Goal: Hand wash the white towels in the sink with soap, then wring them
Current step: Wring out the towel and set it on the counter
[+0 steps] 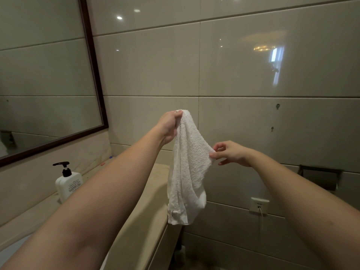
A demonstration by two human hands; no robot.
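A white terry towel (188,168) hangs in the air in front of the tiled wall, bunched and drooping past the counter's end. My left hand (169,126) grips its top corner, raised highest. My right hand (230,152) pinches the towel's right edge lower down, with the other fingers loosely spread. A white soap bottle (67,184) with a black pump stands on the counter at the left. Only a pale sliver of the sink (11,252) shows at the bottom left, under my left forearm.
The beige stone counter (144,207) runs from lower left to the wall and ends near the towel. A dark-framed mirror (48,75) hangs at the left. On the right wall are a socket with a cord (259,206) and a dark holder (321,176).
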